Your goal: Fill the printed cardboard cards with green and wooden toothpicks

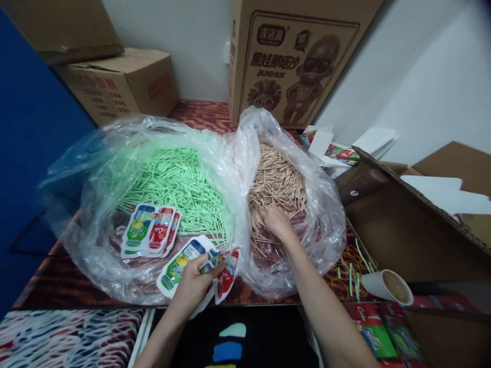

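Observation:
My left hand (199,278) is closed on a bottle-shaped packet (180,263) printed with green and red drink bottles, held over the front of the left plastic bag. Brown sticks (278,176) lie heaped in the right clear plastic bag (326,225). At the near edge of that heap is my right hand (276,221), its fingers curled down among the sticks; whether it grips any is hidden. Bright green sticks (180,184) fill the left clear plastic bag (103,260). A small stack of similar packets (151,230) rests on the front of the green heap.
Cardboard boxes (123,84) stand at the back left, and a tall printed carton (245,66) at the back middle. To the right are an open carton (383,225), a paper cup (378,286) on its side and rubber bands (345,260). Many packets (69,337) fill the lower left.

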`<state>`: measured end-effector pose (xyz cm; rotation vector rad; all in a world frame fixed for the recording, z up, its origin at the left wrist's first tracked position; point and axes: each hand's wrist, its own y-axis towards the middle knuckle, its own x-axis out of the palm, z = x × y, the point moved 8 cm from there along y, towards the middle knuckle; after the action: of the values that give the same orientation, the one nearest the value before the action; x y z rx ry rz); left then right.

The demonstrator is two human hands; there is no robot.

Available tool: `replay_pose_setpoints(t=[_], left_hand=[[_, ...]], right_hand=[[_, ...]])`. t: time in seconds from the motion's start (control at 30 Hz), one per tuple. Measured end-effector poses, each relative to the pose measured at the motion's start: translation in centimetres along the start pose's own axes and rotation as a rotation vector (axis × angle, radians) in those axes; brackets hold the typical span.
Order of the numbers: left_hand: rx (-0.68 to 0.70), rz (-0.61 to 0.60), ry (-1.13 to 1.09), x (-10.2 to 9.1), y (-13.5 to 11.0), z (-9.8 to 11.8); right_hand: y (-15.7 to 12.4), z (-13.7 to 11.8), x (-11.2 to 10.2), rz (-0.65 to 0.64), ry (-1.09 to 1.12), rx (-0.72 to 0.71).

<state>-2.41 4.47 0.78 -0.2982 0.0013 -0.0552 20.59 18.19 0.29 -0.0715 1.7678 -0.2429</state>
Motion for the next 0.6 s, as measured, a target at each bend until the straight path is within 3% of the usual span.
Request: replay_pose_setpoints(t=[0.17, 0.23, 0.4, 0.6], left_hand=[[-0.005, -0.236, -0.108, 4.8, 2.4, 1.8], [-0.043, -0.257, -0.251, 6.0, 4.0, 1.8], [-0.167, -0.007, -0.514, 4.1, 6.6, -0.3], [-0.172, 0.01, -0.501, 2.5, 5.6, -0.6]], right_hand=[[-0.2, 1.0, -0.7, 0.033, 0.152, -0.002], [-0.2, 1.3, -0.7, 0.034, 0.231, -0.003], [0.2, 2.4, 0.3, -0.006, 0.409, 0.015], [0.4, 3.2, -0.2, 0.007, 0.588, -0.058]])
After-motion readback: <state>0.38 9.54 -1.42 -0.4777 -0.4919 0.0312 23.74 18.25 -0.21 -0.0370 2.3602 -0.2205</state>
